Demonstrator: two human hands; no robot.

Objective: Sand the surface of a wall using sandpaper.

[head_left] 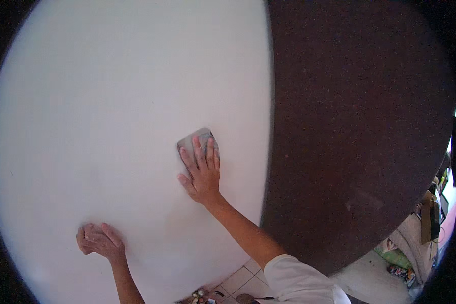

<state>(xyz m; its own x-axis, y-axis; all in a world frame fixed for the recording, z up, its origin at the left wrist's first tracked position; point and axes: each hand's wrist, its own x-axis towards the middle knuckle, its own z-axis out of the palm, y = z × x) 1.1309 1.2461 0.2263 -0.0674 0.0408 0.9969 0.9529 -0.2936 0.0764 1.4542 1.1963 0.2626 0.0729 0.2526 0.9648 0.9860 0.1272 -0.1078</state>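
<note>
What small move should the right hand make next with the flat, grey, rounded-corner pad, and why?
Probably slide the flat, grey, rounded-corner pad a little along the smooth white wall: the right hand lies over it, fingers spread, and white surface surrounds it.

Two hands (100,242) (204,176), one grey pad (188,142) and one white wall (131,121) are in view.

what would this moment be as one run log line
right hand: fingers spread over grey pad | grey pad: at white wall | left hand: fingers curled, contents unclear
</note>
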